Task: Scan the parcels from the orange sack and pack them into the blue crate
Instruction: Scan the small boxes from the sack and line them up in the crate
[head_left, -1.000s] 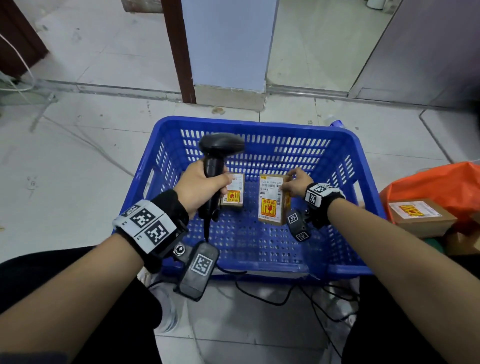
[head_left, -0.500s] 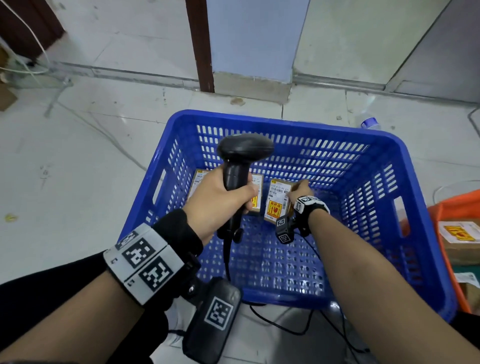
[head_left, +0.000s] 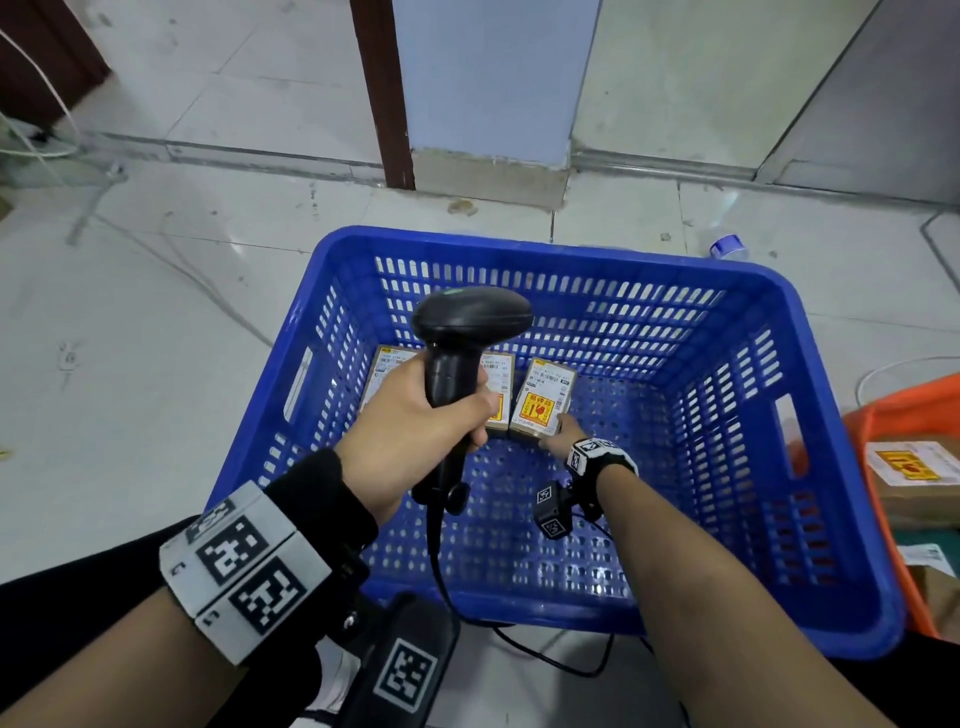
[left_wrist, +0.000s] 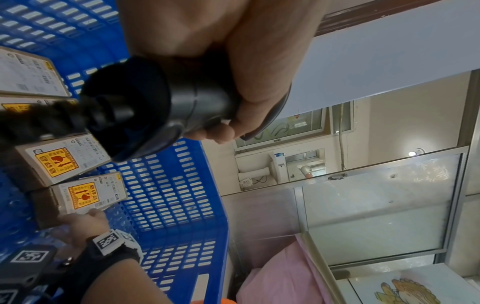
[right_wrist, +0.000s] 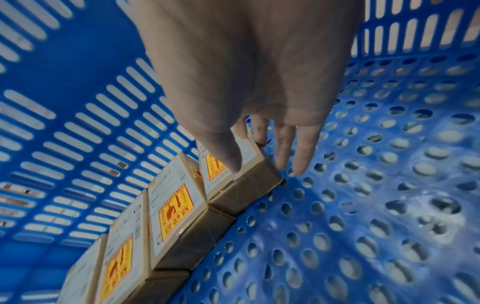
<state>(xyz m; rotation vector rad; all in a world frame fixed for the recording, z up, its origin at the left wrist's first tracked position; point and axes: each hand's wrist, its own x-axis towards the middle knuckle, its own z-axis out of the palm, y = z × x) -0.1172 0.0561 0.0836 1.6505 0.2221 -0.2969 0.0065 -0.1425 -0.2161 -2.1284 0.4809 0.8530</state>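
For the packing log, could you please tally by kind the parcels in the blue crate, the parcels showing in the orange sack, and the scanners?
Parcels in the blue crate: 4
Labelled parcels showing in the orange sack: 1 (others may be hidden)
Scanners: 1
Total: 6

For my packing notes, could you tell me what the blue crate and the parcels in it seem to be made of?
Blue crate: apparently moulded plastic, slightly glossy, with slotted walls and a perforated floor. Parcels: seemingly brown cardboard, matt, folded edges, each with a white paper label on top.
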